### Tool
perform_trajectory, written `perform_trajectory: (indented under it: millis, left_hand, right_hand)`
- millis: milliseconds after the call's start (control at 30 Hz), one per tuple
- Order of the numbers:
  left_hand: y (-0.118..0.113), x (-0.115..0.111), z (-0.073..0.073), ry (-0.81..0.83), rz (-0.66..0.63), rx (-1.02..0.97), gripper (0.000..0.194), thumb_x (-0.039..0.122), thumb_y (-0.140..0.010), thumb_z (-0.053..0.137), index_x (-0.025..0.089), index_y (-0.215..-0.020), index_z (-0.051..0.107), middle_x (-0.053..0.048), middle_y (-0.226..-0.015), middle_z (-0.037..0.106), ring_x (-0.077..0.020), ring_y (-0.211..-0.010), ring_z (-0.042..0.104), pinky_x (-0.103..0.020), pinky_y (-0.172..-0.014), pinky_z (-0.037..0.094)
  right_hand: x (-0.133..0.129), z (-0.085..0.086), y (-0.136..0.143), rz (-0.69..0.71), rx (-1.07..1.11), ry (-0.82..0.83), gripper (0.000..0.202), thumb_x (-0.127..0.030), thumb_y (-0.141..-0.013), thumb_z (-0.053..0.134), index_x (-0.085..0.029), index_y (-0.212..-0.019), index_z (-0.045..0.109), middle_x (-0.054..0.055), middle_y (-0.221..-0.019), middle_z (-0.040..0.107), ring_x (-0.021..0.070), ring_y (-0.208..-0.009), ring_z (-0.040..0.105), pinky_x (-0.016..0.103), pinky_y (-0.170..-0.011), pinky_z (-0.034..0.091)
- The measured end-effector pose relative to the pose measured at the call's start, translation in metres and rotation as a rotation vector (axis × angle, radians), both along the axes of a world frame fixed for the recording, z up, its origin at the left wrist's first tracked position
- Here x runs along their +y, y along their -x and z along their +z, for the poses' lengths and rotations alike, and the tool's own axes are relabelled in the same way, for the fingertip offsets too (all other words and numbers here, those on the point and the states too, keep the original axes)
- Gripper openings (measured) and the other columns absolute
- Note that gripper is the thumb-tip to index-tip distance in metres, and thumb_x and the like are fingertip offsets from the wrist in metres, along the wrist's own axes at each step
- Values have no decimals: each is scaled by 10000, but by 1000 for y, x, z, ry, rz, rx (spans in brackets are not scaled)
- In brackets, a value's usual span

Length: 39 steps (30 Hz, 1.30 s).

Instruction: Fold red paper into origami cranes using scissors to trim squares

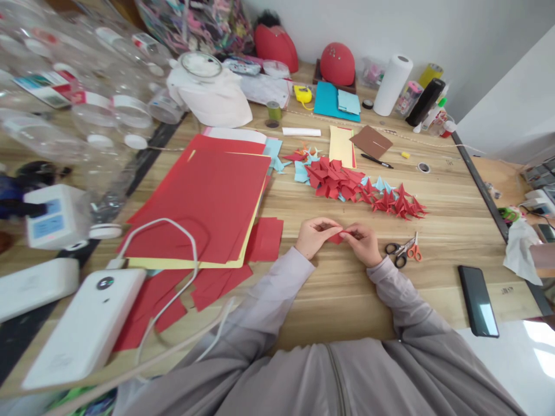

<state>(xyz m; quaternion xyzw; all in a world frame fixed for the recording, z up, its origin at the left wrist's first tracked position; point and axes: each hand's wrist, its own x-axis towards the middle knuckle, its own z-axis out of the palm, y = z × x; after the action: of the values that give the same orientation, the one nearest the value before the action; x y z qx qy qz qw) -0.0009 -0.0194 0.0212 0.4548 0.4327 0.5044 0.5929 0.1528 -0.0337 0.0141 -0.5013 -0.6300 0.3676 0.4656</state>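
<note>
Between my two hands is a small folded piece of red paper (336,238), mostly covered by the fingers. My left hand (313,237) pinches its left side, and my right hand (363,242) pinches the right side. Just beyond the hands lies a pile of folded red paper pieces (333,179), with spiky red ones (396,202) at its right end and some light blue ones among them. Two pairs of scissors, one black-handled (401,251) and one orange-handled (415,249), rest to the right of my right hand.
Large red sheets (217,202) are stacked on the left, with smaller red pieces (264,240) beside them. A white power bank (87,329) with a cable sits at front left; plastic bottles (95,110) crowd the far left. A phone (478,300) lies on the right.
</note>
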Motion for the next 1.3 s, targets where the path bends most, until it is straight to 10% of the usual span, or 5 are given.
perform_trajectory:
  millis: [400,1300]
  left_hand:
    - [-1,2,-2,-28,21,-40,236,364,-664,716,147,-636,626,-37,-741,683,-133,-689,605,-268,-681,476]
    - [-2,0,-11,-125,-35,117,187,293,-583,760,157,-555,635,-41,-638,670,-145,-615,594,-279,-611,475]
  right_hand:
    - [0,2,3,-4,279,252,199,-390,-653,741,-196,-674,704,6,-552,663,140,-489,587,272,-506,495]
    - [5,9,-3,112,256,134,152,-348,-685,727,-207,-674,670,13,-722,594,141,-709,542,285,-670,444]
